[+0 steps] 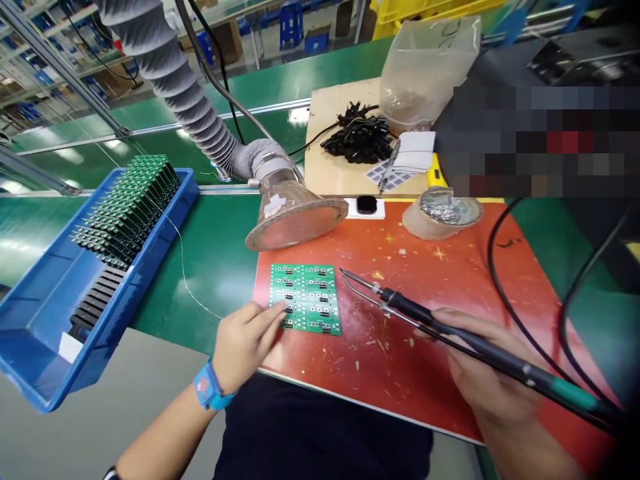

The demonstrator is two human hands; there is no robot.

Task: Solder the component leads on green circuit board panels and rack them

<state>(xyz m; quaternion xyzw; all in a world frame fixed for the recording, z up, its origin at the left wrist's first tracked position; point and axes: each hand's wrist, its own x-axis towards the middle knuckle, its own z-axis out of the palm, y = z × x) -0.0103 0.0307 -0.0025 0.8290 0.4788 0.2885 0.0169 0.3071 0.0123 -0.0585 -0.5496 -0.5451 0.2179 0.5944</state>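
My left hand (249, 343), a blue watch on its wrist, reaches over the left edge of a green circuit board panel (320, 300). Its thumb and fingers are closed together, fingertips at the board. A thin solder wire (183, 263) runs from the upper left into this hand; the end inside the fingers is hidden. My right hand (493, 363) is wrapped round a black soldering iron (450, 327) with a thin metal tube beside its tip. That tip hovers just right of the board's upper right corner, apart from it. The panel lies flat on a red mat (390, 360).
A fume extractor hood (300, 223) hangs low behind the board. To the left stands a blue bin (35, 347) with stacked circuit boards (130, 207). Behind the mat are a round tub (443, 213), black parts (360, 137) and a plastic bag (430, 67). Black cables (493, 247) loop at right.
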